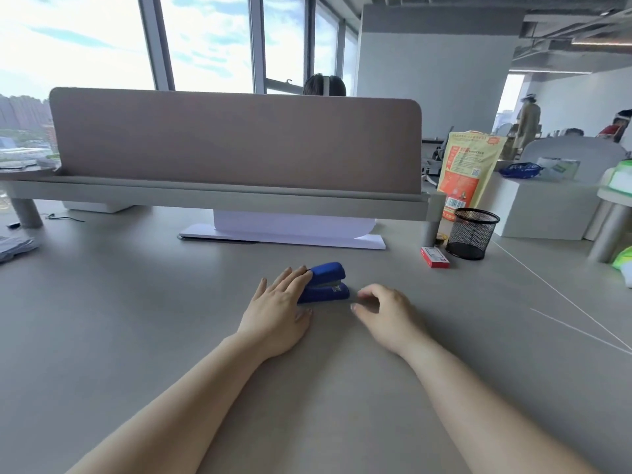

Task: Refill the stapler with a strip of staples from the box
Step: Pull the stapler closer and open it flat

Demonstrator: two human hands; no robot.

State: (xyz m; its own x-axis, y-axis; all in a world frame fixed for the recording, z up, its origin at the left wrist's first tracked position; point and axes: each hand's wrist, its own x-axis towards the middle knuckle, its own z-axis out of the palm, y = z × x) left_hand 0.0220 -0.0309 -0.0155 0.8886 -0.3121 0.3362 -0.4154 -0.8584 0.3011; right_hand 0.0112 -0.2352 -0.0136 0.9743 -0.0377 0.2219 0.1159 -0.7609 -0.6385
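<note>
Left hand (278,311) lay flat, fingers spread, forearm extended. Right hand (388,314) hovered beside it, fingers loosely curled, empty.

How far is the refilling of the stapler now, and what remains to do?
Nothing looks finished yet. In hand: the left hand lies with its fingers on the rear of the blue stapler, while the right hand hovers beside its front, holding nothing that I can see. Left: the red staple box lies apart near the mesh pen cup; a strip must be fetched and loaded.
</note>
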